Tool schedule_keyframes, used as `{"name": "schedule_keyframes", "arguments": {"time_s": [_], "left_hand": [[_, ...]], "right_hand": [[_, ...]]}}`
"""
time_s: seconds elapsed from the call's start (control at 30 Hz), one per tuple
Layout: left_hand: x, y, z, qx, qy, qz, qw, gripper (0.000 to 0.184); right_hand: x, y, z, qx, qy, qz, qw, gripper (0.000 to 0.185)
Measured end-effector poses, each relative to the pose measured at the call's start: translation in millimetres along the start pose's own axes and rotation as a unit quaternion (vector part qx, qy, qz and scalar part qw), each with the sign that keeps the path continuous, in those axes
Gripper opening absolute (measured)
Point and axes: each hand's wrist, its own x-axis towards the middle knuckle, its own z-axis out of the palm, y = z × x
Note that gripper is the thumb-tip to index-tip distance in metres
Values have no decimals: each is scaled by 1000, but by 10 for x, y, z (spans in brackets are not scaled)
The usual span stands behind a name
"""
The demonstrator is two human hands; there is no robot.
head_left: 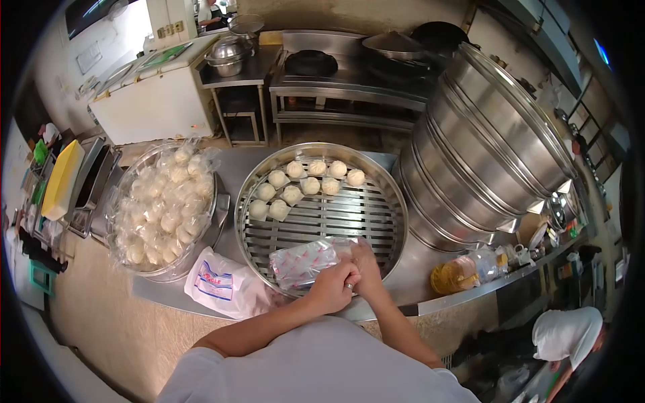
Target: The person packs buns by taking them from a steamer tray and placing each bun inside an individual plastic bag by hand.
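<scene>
lighting: bright enough, indoor. blue-white glow (603, 52): one, upper right. glare: streaks on the stacked steamers (484, 141); glints on the clear plastic (164, 201) and my shiny packet (302, 263). shadow: dark beneath the stove (349, 86). distortion: strong fisheye; worktop (403, 290) near edge bowed, corners black. focus: my left hand (330, 287) and right hand (366, 270) fairly clear; far background soft.

Your left hand (336, 286) and right hand (365, 269) hide one end of the packet (304, 264), its print blurred; the far person (213, 20) is cut off by the top edge
</scene>
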Motion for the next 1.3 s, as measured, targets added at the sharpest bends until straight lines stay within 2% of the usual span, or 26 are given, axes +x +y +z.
{"name": "schedule_keyframes", "arguments": {"time_s": [0.03,0.07,0.13,0.17,0.23,0.27,0.3,0.37,0.43,0.47,0.57,0.6,0.67,0.73,0.77,0.8,0.83,0.87,0.9,0.93,1.03,1.1,1.13,1.23,1.3], "left_hand": [[-31,6,-30,-22,12,-28,999,5],[-53,9,-34,-48,19,-53,997,6],[-113,-17,-82,-31,-3,-26,999,8],[-149,-30,-98,-23,-13,-13,1000,9],[-184,-99,-82,-33,33,-16,999,10],[-194,-130,-85,-36,58,-18,998,11],[-193,-105,-111,-47,71,-55,995,11],[-197,-37,-180,-70,96,-128,985,11],[-248,-49,-254,-7,56,-63,996,11],[-295,-52,-280,24,36,-34,998,11],[-337,-78,-378,60,11,-24,998,16],[-347,-67,-431,40,6,-37,998,17],[-380,-14,-549,-2,-7,-62,998,20],[-351,34,-748,19,95,-6,995,24],[-342,43,-857,29,145,22,989,27],[-393,-6,-1000,83,189,-3,978,32],[-429,-99,-1036,-40,210,-90,973,35],[-471,-229,-1058,-164,227,-173,944,39],[-509,-368,-1085,-287,238,-248,894,43],[-547,-431,-1164,-507,151,-275,803,52],[-749,-320,-1372,-663,185,-318,652,54],[-854,-375,-1446,-677,218,-302,634,53],[-927,-444,-1465,-684,228,-284,632,53],[-1139,-527,-1631,-695,226,-266,628,51],[-1233,-507,-1758,-699,242,-255,622,51]], "right_hand": [[-22,25,56,26,8,-41,999,42],[-112,48,75,89,-37,18,995,41],[127,-274,-154,182,-181,255,932,57],[187,-375,-177,136,-198,250,938,60],[288,-484,-163,44,-229,231,945,68],[220,-302,34,14,-182,82,980,68],[82,28,359,-14,-128,-68,989,68],[68,154,529,5,-132,-148,980,65],[178,-147,220,87,-265,-10,960,59],[444,-502,-6,112,-343,175,916,62],[390,-588,118,72,-311,100,942,60],[181,-313,385,97,-196,-53,974,54],[199,-246,345,134,-220,-135,957,51],[428,-486,101,169,-229,-215,934,48],[582,-753,-136,158,-251,-157,942,48],[715,-1058,-361,146,-272,-99,946,48],[810,-1243,-455,132,-292,-40,947,47],[869,-1306,-432,136,-269,-113,947,47],[917,-1397,-397,150,-266,-159,939,48],[947,-1521,-349,163,-263,-203,929,48],[1024,-1790,-199,135,-299,-286,900,48],[1059,-1940,-86,102,-286,-327,895,50],[1077,-1949,-6,104,-322,-334,880,54],[1121,-2083,106,149,-382,-305,860,59],[1119,-2102,268,235,-396,-244,854,62]]}}
